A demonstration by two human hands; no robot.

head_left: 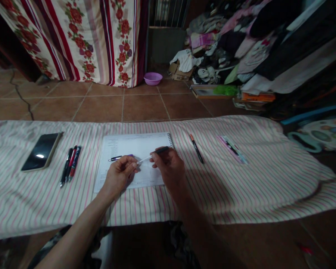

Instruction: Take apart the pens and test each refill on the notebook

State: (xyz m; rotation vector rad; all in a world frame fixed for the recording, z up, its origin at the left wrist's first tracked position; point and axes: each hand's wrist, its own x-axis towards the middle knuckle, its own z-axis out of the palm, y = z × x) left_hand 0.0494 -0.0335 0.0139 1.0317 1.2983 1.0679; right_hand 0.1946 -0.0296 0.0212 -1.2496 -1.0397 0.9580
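Note:
Above a spiral notebook (140, 142), both my hands hold a slim pen with a whitish length (145, 160) and a black part (161, 150). My left hand (120, 172) pinches the tip of the whitish length. My right hand (172, 168) has its fingers closed around the pen near the black part; they hide where the two parts meet. Behind my left fingers, a purple and black pen (116, 158) lies on the page. The page bears faint printed lines and a column of text at left, too small to read.
A striped cloth (229, 198) covers the table. A phone (41, 151) and several pens (70, 164) lie left; a black pen with an orange end (196, 148) and pastel pens (233, 149) lie right. Beyond are a purple basin (153, 78), a curtain (100, 41) and piled clothes (212, 41).

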